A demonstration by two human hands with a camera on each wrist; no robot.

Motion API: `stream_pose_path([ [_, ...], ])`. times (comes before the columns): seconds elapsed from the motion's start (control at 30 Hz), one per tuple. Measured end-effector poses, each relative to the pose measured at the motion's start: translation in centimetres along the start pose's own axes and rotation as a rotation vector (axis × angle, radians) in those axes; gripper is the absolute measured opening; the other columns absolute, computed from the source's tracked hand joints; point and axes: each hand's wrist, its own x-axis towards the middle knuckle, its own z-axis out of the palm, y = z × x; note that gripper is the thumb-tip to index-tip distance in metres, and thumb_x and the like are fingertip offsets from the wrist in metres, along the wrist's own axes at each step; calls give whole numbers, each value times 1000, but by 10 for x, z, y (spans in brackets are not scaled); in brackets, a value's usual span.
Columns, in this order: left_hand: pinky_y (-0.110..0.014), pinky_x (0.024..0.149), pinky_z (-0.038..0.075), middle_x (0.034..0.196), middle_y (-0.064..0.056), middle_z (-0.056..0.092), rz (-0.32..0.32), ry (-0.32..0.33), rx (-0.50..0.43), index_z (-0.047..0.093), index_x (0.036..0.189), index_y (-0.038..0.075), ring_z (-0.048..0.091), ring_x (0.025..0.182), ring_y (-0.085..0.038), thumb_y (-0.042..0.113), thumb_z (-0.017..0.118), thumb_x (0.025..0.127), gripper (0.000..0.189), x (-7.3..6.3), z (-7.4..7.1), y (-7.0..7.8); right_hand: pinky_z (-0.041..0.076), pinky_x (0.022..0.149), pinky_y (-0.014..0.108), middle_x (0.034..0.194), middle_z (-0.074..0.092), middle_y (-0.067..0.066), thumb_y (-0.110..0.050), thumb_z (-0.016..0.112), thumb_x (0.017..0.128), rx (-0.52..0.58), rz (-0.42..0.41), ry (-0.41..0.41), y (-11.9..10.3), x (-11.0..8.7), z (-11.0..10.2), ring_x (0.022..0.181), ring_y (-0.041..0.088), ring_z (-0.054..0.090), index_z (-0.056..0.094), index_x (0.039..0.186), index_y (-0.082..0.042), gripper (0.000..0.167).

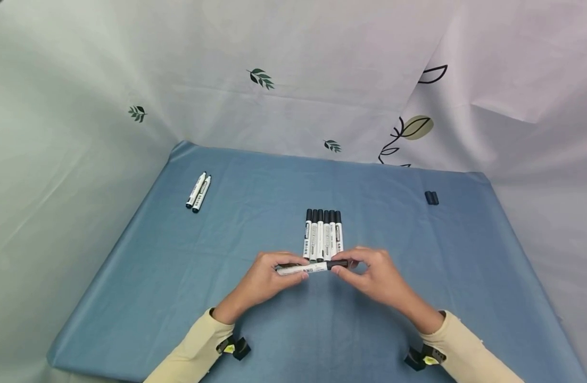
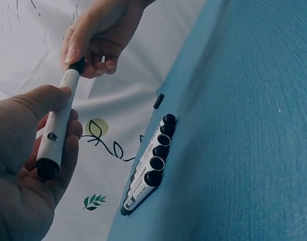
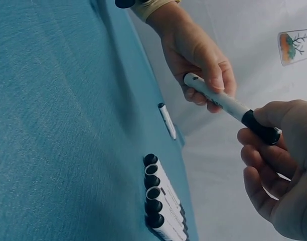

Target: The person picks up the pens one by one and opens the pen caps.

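Observation:
A white marker point(image 1: 303, 269) with a black cap point(image 1: 338, 264) is held level between both hands, above the table's front middle. My left hand point(image 1: 266, 277) grips its white barrel, thumb on the near side. The right hand point(image 1: 375, 275) pinches the black cap between thumb and fingers. In the right wrist view the cap point(image 3: 261, 129) sits against the barrel point(image 3: 218, 98). Just beyond the hands, several capped markers point(image 1: 323, 234) lie side by side in a row, black caps pointing away.
Two white markers point(image 1: 199, 191) lie together at the back left, showing narrow dark tips at their far ends. Two black caps point(image 1: 431, 198) lie side by side at the back right. A blue cloth point(image 1: 255, 191) covers the table, with pale patterned fabric point(image 1: 293, 117) behind.

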Motion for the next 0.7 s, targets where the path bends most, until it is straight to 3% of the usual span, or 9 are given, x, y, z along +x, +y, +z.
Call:
stream_pose_path([
  [0.27, -29, 76, 59, 106, -1, 77, 9, 13, -12, 81, 107, 16, 71, 92, -11, 17, 81, 90, 17, -1, 0, -3, 53, 59, 33, 84, 70, -12, -14, 84, 86, 8, -19, -7, 0, 1, 0, 74, 2, 61, 81, 101, -17, 16],
  [0.47, -30, 74, 60, 107, -2, 77, -31, -16, -49, 81, 107, 15, 72, 91, -11, 19, 80, 91, 17, -1, 0, -6, 49, 54, 23, 83, 70, -12, -14, 84, 85, 12, -26, -21, 1, 0, 1, 72, 0, 59, 81, 101, -16, 16],
  [0.7, -29, 72, 59, 108, -2, 77, -72, -51, -75, 81, 108, 15, 71, 89, -9, 22, 80, 91, 18, -1, -1, -7, 49, 50, 24, 83, 71, -10, -13, 84, 85, 31, -41, -36, 2, 0, 1, 71, -1, 60, 81, 101, -14, 16],
])
